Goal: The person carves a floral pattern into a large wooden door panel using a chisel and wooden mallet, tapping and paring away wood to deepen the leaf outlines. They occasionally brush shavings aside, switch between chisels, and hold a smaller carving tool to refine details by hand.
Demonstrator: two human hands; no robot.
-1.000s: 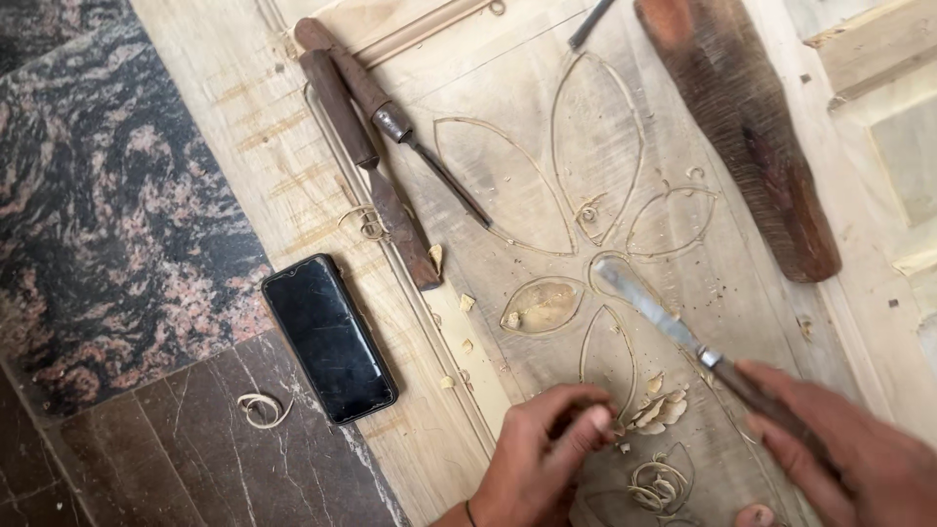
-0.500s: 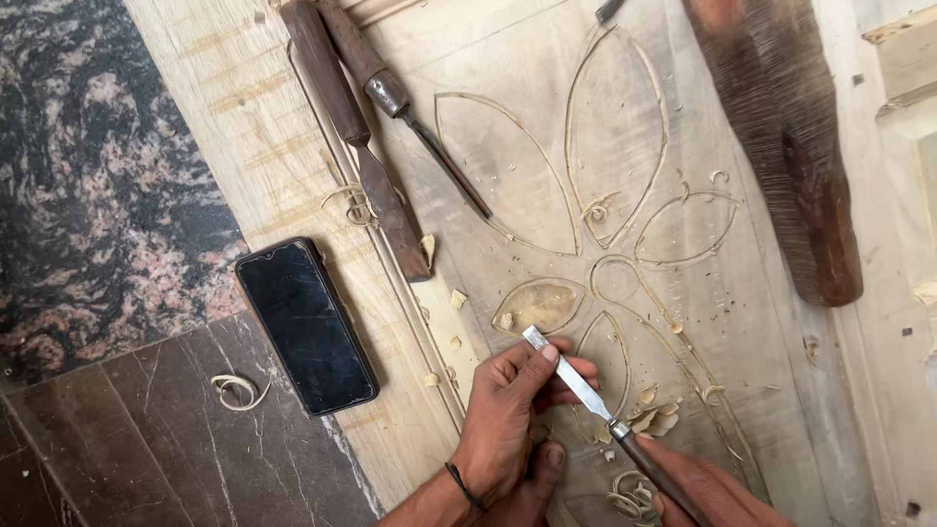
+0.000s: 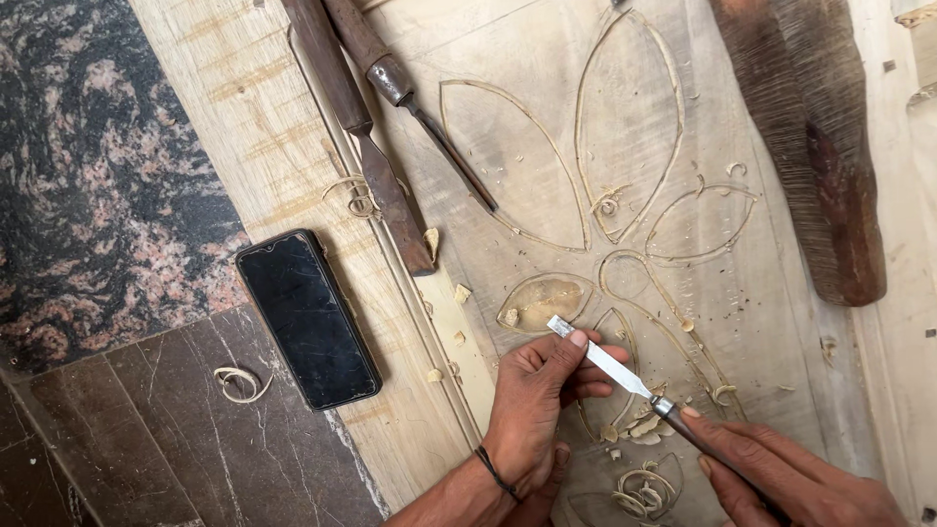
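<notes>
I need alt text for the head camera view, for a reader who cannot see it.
Two hands guide a chisel on a pale wooden panel carved with petal outlines: the left hand steadies the blade, the right hand holds the handle. Two more chisels, a dark mallet and a black phone lie nearby.

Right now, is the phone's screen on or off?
Off: the phone lies face up beside the carved wooden panel, its screen plain black.

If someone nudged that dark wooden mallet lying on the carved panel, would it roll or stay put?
The long dark wooden mallet looks thick and solid, so probably heavy for its size. Its worn, uneven sides suggest it would slide or rock rather than roll far. The pale carved wooden panel under it looks flat, so it likely stays put.
</notes>
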